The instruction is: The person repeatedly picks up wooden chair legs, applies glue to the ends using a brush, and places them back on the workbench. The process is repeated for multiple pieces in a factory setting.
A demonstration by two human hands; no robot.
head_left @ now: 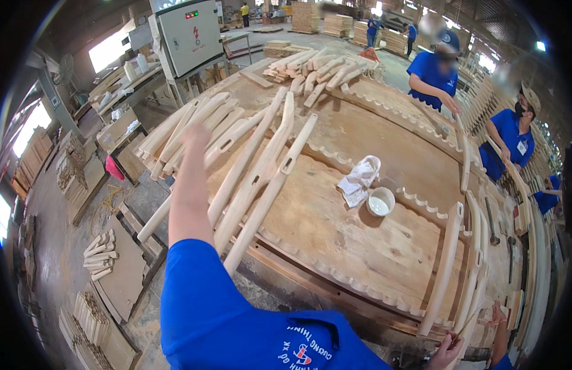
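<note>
My left hand point(196, 134), smeared by motion, is stretched over a pile of pale, shaped wooden slats point(203, 117) at the far left of the table. Whether it touches one does not show. Beneath and beside my forearm, several long slotted wooden legs point(280, 166) lean across the table's edge. At the lower right edge, what appears to be my right hand point(445, 353) is closed around a thin stick point(469, 322), beside curved wooden legs point(474, 271). Another hand point(498, 313), with a blue cuff below it, is close by; it seems a co-worker's.
Scalloped wooden strips point(335, 157) cross the worktable point(354, 259). A white tub point(380, 201) of pale liquid and a white cloth point(360, 179) are mid-table. More slats point(317, 71) lie at the back. Two co-workers in blue point(437, 74) handle long pieces at the right. A metal cabinet point(190, 40) stands far left.
</note>
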